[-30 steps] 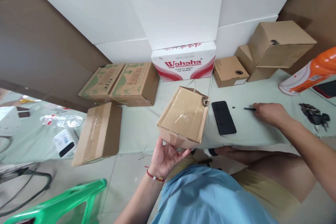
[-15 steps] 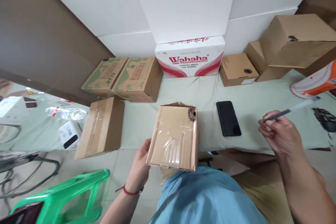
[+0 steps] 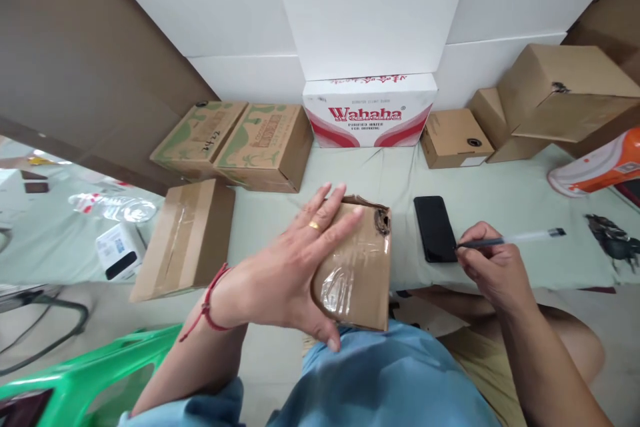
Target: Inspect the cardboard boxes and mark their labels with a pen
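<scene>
A taped cardboard box (image 3: 357, 267) with a torn dark hole in its far right corner sits before me at the table's front edge. Across its top left side lies my left hand (image 3: 295, 267), fingers spread and thumb stretched toward the near edge. A pen (image 3: 505, 239) with a dark grip and a clear barrel is pinched in my right hand (image 3: 493, 267), its tip pointing left. Just left of that tip a black phone (image 3: 435, 229) lies flat on the cloth.
A white Wahaha box (image 3: 370, 110) stands at the back, with green-printed cartons (image 3: 265, 140) and a taped carton (image 3: 185, 233) to its left. On the right are a small brown box (image 3: 455, 137), an orange-and-white bottle (image 3: 595, 167) and keys (image 3: 613, 240). A green stool (image 3: 100, 360) is below left.
My left hand has gone from under and beside the box to its top. My right hand has lifted the pen from the cloth, turned it and brought it left beside the phone.
</scene>
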Available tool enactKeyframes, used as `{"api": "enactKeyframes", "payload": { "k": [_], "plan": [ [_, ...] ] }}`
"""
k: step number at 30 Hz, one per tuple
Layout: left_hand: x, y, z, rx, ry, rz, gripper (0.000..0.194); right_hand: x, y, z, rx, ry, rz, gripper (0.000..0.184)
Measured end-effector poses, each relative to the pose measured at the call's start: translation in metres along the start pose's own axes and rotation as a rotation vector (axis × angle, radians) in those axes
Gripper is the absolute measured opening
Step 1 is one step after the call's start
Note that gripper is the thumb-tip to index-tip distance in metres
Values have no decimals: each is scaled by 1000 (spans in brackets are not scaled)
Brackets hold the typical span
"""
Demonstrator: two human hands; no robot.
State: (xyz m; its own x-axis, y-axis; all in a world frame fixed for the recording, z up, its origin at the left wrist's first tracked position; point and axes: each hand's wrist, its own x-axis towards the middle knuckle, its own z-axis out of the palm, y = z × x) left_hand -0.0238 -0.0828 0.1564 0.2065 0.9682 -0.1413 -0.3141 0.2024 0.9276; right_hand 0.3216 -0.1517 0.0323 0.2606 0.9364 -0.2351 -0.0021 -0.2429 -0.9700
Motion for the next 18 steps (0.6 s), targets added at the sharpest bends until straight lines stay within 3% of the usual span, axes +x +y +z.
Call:
{"api": "enactKeyframes", "payload": {
  "k": [7, 10, 14, 18],
  "plan": [
    [0, -9, 6, 277, -236, 39, 86, -9, -12, 14, 35, -24, -88, 9],
    [-1, -12, 6, 228, -255, 58, 87, -8, -18, 23, 15, -49, -140, 8],
    [-4, -13, 6, 443, -287, 84, 101, -8, -27, 34, -18, -10, -269, 9],
    [-9, -16, 6, 515, -282, 124, 98, -9, -48, 52, 84, 22, -281, 11]
  ]
}}
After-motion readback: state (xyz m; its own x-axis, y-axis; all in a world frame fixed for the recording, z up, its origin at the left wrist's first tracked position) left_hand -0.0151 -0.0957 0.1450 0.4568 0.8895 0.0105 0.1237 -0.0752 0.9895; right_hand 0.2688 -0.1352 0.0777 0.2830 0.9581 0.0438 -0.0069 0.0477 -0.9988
